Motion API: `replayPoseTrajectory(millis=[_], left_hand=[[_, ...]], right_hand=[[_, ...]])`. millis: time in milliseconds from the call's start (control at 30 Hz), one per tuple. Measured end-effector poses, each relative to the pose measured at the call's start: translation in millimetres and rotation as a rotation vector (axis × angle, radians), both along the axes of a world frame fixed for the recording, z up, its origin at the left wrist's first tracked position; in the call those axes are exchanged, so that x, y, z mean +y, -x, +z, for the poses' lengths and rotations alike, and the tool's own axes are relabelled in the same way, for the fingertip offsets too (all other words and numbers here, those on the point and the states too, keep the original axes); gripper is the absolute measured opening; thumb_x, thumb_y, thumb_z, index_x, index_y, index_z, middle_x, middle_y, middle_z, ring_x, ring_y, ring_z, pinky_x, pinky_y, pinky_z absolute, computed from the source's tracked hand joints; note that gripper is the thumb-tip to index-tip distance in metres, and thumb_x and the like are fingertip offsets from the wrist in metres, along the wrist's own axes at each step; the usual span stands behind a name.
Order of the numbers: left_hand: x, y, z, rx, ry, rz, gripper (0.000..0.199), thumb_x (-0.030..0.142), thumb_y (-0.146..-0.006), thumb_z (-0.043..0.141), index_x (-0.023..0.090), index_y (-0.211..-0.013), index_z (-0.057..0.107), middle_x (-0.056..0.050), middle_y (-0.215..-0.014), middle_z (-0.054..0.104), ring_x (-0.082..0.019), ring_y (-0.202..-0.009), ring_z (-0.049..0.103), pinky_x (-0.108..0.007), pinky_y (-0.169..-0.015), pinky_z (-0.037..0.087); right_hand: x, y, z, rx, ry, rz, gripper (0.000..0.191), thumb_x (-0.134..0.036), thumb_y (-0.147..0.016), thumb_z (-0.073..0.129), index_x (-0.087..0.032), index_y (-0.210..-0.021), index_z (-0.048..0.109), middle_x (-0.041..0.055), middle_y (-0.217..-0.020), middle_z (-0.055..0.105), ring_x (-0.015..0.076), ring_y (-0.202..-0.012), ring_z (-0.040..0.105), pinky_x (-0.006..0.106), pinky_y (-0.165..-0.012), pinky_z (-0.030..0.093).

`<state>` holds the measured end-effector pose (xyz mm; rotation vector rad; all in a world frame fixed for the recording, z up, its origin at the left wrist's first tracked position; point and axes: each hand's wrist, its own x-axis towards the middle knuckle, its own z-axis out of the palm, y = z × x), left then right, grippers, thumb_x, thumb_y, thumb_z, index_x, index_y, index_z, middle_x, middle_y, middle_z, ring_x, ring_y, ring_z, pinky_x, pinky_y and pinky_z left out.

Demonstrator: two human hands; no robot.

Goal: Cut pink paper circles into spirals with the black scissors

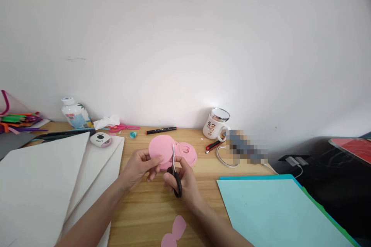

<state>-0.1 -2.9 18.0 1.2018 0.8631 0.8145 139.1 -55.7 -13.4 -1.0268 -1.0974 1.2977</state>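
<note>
My left hand (144, 164) pinches a round pink paper disc (160, 148) by its lower edge, thumb on top. Black-handled scissors (177, 185) are in my right hand (185, 183), their blades pointing away from me at the disc's right edge. Whether the blades are cutting into the paper I cannot tell. Behind the disc, a pink paper piece with spiral cuts (189, 156) lies on the table. Nearer to me are two pink petal-shaped pieces (179, 227), the lower one cropped by the frame.
White sheets (37, 185) cover the left side; light-blue sheets (266, 204) lie at right. Along the wall stand a white bottle (77, 112) and a white mug (216, 124). A black marker (161, 130), pink scissors (124, 127) and a white device (100, 139) lie on the wooden table (139, 216).
</note>
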Motion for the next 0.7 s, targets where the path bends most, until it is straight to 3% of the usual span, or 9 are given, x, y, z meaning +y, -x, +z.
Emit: replayPoseTrajectory(millis=[300, 700], left_hand=[[-0.1, 1.5, 1.4, 0.096, -0.058, -0.011, 0.029, 0.035, -0.063, 0.069, 0.014, -0.052, 0.053, 0.005, -0.039, 0.049, -0.004, -0.03, 0.035, -0.017, -0.032, 0.022], [0.2, 0.8, 1.0, 0.081, -0.07, 0.023, 0.032, 0.037, -0.063, 0.069, 0.015, -0.05, 0.049, 0.006, -0.038, 0.045, -0.004, -0.032, 0.034, -0.018, -0.032, 0.024]], right_hand=[[1.9, -1.2, 0.6, 0.098, -0.065, 0.014, 0.048, -0.037, -0.058, 0.075, -0.022, -0.088, 0.04, -0.0065, -0.059, 0.05, 0.0085, -0.048, 0.036, 0.02, -0.046, 0.027], [1.4, -1.8, 0.0, 0.033, -0.059, -0.028, 0.044, -0.045, -0.062, 0.071, -0.022, -0.086, 0.041, -0.0101, -0.05, 0.044, 0.0064, -0.041, 0.03, 0.017, -0.039, 0.023]])
